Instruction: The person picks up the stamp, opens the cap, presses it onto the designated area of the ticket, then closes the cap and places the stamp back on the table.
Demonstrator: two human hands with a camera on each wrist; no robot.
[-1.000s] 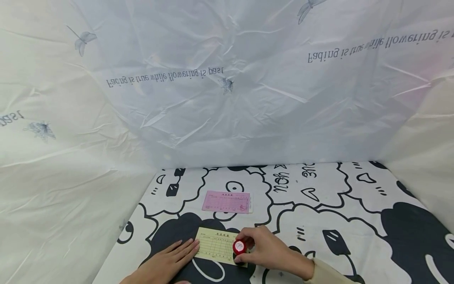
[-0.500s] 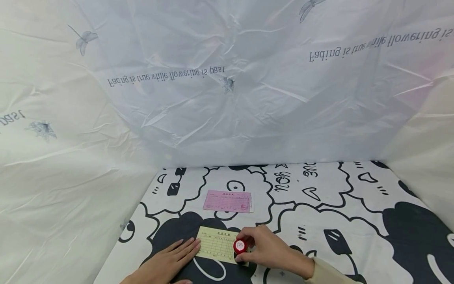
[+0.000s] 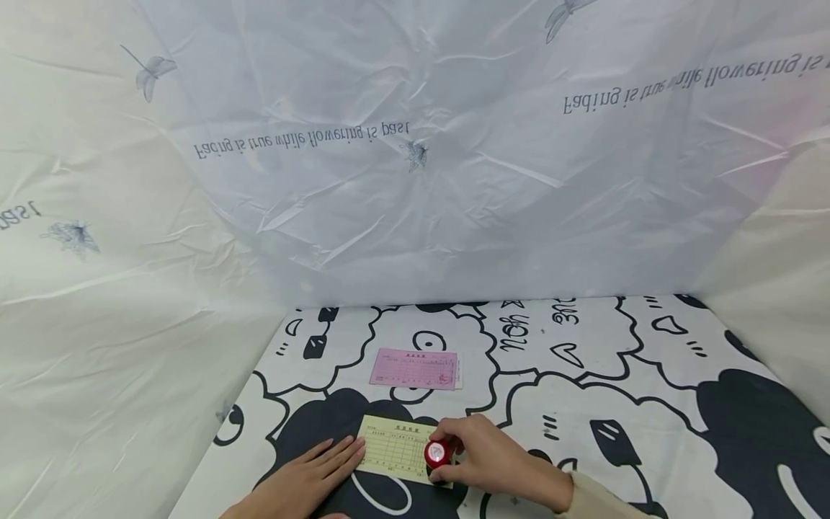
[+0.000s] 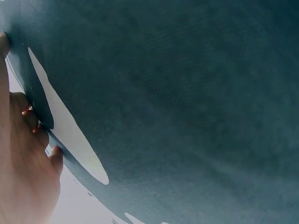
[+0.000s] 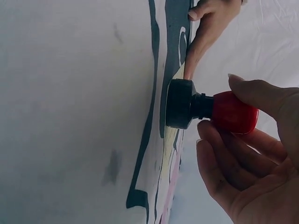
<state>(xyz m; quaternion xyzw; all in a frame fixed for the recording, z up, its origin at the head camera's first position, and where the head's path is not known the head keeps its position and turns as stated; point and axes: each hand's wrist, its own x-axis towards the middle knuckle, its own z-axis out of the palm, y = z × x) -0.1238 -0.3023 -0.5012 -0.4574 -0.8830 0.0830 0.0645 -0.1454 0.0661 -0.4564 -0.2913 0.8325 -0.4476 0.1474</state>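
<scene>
A stamp [image 5: 233, 113] with a red knob and a black round base is pinched between the thumb and fingers of my right hand [image 3: 483, 458]. In the right wrist view its base stands flat against the yellow form slip [image 3: 392, 447], near the slip's right end. My left hand [image 3: 305, 476] lies with straight fingers, its fingertips on the slip's left edge. The stamp's printed face is hidden underneath. Farther back lies a pink form slip [image 3: 413, 369] with a red round mark at its lower right corner.
A white paper [image 3: 460, 371] shows from under the pink slip's right edge. The cloth [image 3: 532, 404] beneath is white with black cartoon outlines. A pale plastic sheet [image 3: 415, 216] with printed lettering rises behind and at both sides.
The stamp's red knob has tipped slightly to the left and down in the head view, still in my right hand. The left hand and both slips stay where they were.
</scene>
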